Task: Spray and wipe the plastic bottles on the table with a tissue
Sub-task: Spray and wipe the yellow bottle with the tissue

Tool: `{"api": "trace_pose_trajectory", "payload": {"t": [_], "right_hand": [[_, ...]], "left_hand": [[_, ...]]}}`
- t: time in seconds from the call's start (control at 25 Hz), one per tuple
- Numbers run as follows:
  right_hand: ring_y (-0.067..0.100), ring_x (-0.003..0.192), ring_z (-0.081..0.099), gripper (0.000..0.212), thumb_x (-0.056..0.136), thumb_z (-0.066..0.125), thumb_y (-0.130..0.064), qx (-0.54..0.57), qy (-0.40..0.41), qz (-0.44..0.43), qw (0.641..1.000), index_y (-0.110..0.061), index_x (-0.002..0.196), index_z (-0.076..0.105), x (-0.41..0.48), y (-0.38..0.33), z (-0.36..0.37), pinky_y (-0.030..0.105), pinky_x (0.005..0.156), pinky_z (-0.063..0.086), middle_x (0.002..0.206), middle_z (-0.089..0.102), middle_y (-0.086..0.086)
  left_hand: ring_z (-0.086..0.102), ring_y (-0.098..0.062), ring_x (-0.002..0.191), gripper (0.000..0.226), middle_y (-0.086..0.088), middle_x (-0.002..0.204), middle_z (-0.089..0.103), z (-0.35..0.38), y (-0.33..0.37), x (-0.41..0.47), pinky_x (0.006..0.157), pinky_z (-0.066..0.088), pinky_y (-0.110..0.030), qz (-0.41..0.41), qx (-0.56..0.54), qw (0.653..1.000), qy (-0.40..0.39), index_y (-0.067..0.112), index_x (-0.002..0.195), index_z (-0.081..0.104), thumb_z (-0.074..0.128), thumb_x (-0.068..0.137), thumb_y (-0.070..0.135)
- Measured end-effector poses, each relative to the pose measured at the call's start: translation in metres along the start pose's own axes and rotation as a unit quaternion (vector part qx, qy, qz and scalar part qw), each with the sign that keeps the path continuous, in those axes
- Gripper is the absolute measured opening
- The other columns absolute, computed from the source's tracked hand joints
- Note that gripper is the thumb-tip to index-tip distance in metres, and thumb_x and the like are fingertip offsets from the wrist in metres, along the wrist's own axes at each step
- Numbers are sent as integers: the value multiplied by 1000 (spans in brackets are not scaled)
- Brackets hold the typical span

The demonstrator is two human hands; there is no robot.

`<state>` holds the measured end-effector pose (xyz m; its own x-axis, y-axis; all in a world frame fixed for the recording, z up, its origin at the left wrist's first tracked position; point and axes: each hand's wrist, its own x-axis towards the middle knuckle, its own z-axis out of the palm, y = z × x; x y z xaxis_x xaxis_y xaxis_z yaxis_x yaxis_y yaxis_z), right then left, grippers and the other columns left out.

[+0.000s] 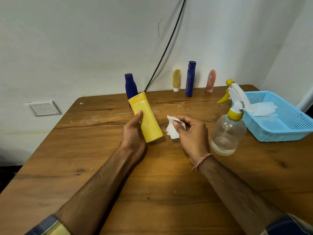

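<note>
My left hand [133, 133] is wrapped round the yellow bottle [149, 122], which is tilted with its cap end away from me, well left of the sprayer [227, 133]. My right hand [191, 133], just left of the sprayer, pinches a crumpled tissue [171, 131]. The sprayer's only got a bit of clear liquid at the bottom. The basket [288, 131] right of it holds loose tissues [264, 109]. Four other bottles [190, 78] stand behind, by the wall.

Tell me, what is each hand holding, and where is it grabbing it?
The left hand grips the yellow bottle around its lower body, near the base. The right hand pinches a crumpled white tissue at its edge.
</note>
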<state>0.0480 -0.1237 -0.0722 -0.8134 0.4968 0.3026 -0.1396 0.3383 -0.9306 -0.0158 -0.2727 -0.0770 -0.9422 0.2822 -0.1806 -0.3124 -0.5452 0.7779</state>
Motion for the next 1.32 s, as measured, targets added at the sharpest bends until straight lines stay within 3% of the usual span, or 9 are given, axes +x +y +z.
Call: {"api": "trace_pose_trajectory", "payload": {"t": [0.12,0.28,0.4,0.52,0.68,0.84,0.92,1.12,1.32], "right_hand": [[11,98,69,29,91,69,-9,103,0,116,988,-13,120,69,2,18,6,27,79,60,110,73,0],[6,95,69,26,92,69,-14,103,-1,107,989,-19,117,70,4,25,12,29,79,61,103,72,-8],[7,95,70,22,91,70,-15,102,-9,102,989,-23,112,71,6,29,13,26,76,60,102,73,-8],[11,94,71,18,91,71,-13,123,-11,99,987,-24,104,73,6,34,16,32,79,61,102,75,-4],[8,93,72,17,91,69,-13,124,-21,92,988,-19,107,74,4,34,15,31,78,62,100,75,-6],[3,85,70,20,91,70,-14,118,-24,74,990,-33,96,71,3,33,13,25,72,61,89,71,-19],[1,83,69,18,91,70,-16,105,-24,75,991,-30,101,73,3,34,14,26,71,61,86,67,-24],[7,92,70,21,91,69,-19,90,-34,80,992,-22,112,72,3,36,16,30,72,63,101,73,-10],[8,90,71,15,92,69,-18,105,-39,94,989,-25,105,73,2,35,17,30,71,62,98,75,-8]], "left_hand": [[66,-34,116,48,-15,121,70,6,9,16,101,53,-56,-23,5,1000,20,12,134,54,65,93,34],[67,-31,108,40,-16,120,66,15,17,39,87,59,-50,-37,63,997,26,10,133,50,60,98,26],[63,-28,115,22,-9,123,64,28,28,67,92,56,-50,24,164,985,38,14,124,55,58,102,18],[64,-22,111,34,-4,122,64,48,46,104,94,56,-46,113,284,951,48,11,135,52,59,101,10],[57,-23,122,44,-6,138,58,78,61,151,105,49,-43,152,392,906,56,13,146,45,56,103,10],[54,-26,126,45,-9,141,55,76,47,177,105,47,-44,122,428,893,71,13,147,43,53,104,8],[52,-24,126,46,-8,144,53,67,40,182,105,46,-43,108,427,894,84,14,148,41,52,104,9],[51,-22,126,46,-6,146,51,55,41,183,99,44,-38,125,422,891,106,16,149,39,52,105,12],[53,-28,132,46,-8,145,53,46,36,180,102,48,-40,140,454,868,143,14,145,44,59,103,20]]}}
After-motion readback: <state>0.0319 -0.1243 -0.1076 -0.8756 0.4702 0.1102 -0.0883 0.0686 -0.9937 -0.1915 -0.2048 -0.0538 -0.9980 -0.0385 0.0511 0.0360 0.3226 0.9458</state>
